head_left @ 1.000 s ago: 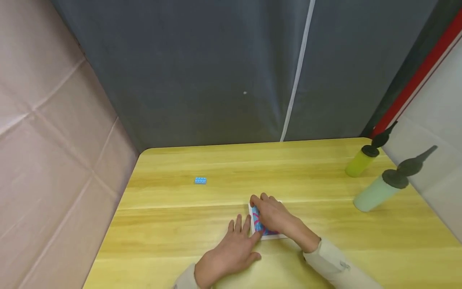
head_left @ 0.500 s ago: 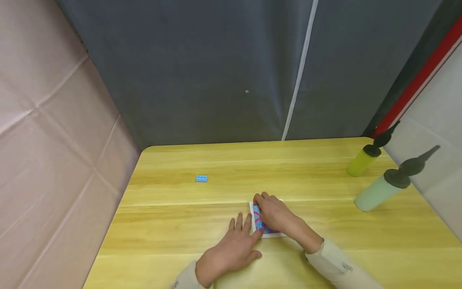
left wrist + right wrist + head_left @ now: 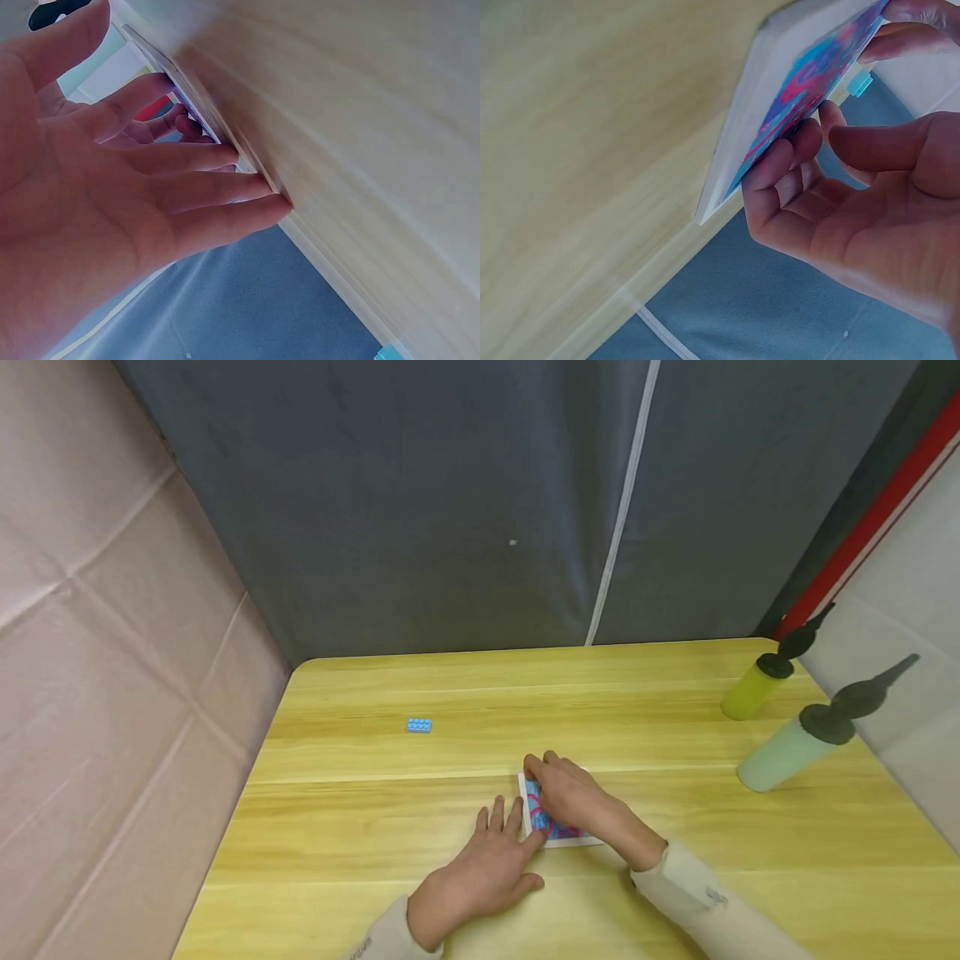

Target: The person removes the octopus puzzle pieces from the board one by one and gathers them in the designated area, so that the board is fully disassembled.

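Note:
A small flat picture panel (image 3: pixel 534 817), white at its border with a blue and pink pattern, lies on the table. My left hand (image 3: pixel 487 872) has its fingers spread and straight, the index fingertip at the panel's lower left corner. Its other fingertips reach the tabletop in the left wrist view. My right hand (image 3: pixel 573 793) lies over the panel and hides much of the pattern. In the right wrist view its curled fingers (image 3: pixel 769 165) press against the printed face, and nothing shows between thumb and fingers.
A blue toy building brick (image 3: pixel 419 725) is farther back, left of the hands. Two bottles with black tops stand on the right, one yellow-green (image 3: pixel 747 693) and one pale green (image 3: pixel 780 758). A dark curtain (image 3: pixel 420 510) hangs behind the table's far edge.
My right hand has shifted slightly right over the panel, then a little back. The left hand keeps its place at the corner. The head view has tilted slightly.

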{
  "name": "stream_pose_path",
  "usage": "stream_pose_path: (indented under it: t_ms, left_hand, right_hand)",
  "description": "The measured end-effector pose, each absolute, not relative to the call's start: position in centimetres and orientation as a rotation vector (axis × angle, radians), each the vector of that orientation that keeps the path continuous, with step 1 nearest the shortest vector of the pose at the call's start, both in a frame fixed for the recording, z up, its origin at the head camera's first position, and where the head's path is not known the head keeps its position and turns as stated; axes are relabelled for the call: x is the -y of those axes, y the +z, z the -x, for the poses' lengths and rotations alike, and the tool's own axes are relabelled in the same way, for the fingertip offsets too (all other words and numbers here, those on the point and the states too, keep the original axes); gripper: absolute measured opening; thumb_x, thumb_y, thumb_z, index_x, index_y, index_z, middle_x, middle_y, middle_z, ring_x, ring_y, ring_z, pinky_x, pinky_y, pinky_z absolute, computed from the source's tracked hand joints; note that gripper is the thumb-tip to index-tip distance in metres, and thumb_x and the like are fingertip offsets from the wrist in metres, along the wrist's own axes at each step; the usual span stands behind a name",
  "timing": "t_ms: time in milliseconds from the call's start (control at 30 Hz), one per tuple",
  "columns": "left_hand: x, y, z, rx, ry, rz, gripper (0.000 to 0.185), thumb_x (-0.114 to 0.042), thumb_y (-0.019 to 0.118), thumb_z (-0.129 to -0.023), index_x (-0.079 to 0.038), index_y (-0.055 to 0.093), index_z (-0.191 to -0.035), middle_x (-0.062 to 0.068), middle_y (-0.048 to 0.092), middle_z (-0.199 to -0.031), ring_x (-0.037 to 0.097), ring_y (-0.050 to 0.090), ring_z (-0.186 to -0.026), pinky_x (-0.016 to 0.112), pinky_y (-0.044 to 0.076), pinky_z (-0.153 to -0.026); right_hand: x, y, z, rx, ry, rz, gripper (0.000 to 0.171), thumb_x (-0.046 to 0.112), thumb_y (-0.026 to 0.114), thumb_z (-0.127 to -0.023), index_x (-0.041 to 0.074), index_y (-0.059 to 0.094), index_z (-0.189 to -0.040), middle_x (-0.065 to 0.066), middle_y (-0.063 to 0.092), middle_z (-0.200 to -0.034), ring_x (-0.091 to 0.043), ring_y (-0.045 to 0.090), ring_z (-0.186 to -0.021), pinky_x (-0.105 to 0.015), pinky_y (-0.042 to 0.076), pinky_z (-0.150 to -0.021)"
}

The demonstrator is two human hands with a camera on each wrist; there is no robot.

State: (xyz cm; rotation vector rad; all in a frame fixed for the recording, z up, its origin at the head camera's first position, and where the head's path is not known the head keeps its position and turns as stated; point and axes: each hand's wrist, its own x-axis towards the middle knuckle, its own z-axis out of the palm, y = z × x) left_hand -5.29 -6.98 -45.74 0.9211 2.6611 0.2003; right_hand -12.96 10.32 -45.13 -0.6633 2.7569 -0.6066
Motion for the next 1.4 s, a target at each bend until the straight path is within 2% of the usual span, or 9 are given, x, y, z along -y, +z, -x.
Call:
stream_pose_path:
  t_ms: [800, 1033, 1133, 1267, 1400]
  left_hand:
    - [6.9, -45.7, 5.3, -2.645, 0.26, -0.904, 0.062, -0.047, 0.065, -0.099, -0.024, 0.046, -0.154, 0.028, 0.028, -0.166, 0.056, 0.027, -0.151, 0.067, 0.036, -0.116]
    - [6.9, -45.8, 5.2, -2.641, 0.254, -0.889, 0.064, -0.048, 0.065, -0.098, -0.026, 0.045, -0.155, 0.028, 0.028, -0.166, 0.056, 0.027, -0.151, 0.067, 0.036, -0.116]
    - [7.0, -45.7, 5.1, -2.64, 0.246, -0.889, 0.064, -0.049, 0.064, -0.098, -0.026, 0.044, -0.155, 0.028, 0.027, -0.167, 0.056, 0.027, -0.151, 0.067, 0.037, -0.115]
    - [7.0, -45.7, 5.1, -2.642, 0.241, -0.885, 0.064, -0.049, 0.063, -0.099, -0.026, 0.045, -0.155, 0.028, 0.027, -0.167, 0.055, 0.027, -0.151, 0.067, 0.037, -0.115]
    - [7.0, -45.6, 5.1, -2.646, 0.243, -0.891, 0.064, -0.049, 0.063, -0.099, -0.025, 0.044, -0.155, 0.027, 0.027, -0.167, 0.055, 0.027, -0.151, 0.067, 0.037, -0.115]
  right_hand:
    - [-10.8, -45.5, 12.9, -2.743, -0.718, 0.61, 0.021, -0.009, 0.055, -0.094, 0.008, 0.059, -0.106, -0.005, 0.047, -0.093, -0.016, 0.048, -0.067, -0.025, 0.042, -0.059]
    - [-11.1, -45.8, 12.7, -2.726, -0.788, 0.645, 0.01, 0.0, 0.054, -0.102, 0.007, 0.06, -0.098, 0.0, 0.047, -0.085, -0.012, 0.044, -0.065, -0.021, 0.038, -0.056]
    - [-11.3, -46.0, 12.6, -2.72, -0.826, 0.689, 0.008, 0.001, 0.055, -0.102, 0.003, 0.063, -0.103, 0.001, 0.049, -0.083, -0.011, 0.045, -0.065, -0.019, 0.04, -0.056]
    - [-11.4, -46.0, 12.6, -2.732, -0.82, 0.743, 0.016, 0.0, 0.057, -0.1, 0.0, 0.064, -0.115, 0.0, 0.051, -0.086, -0.009, 0.046, -0.066, -0.018, 0.041, -0.057]
    - [-11.2, -45.8, 12.8, -2.741, -0.789, 0.74, 0.017, 0.001, 0.057, -0.101, 0.001, 0.065, -0.115, -0.001, 0.051, -0.087, -0.01, 0.046, -0.064, -0.018, 0.04, -0.055]
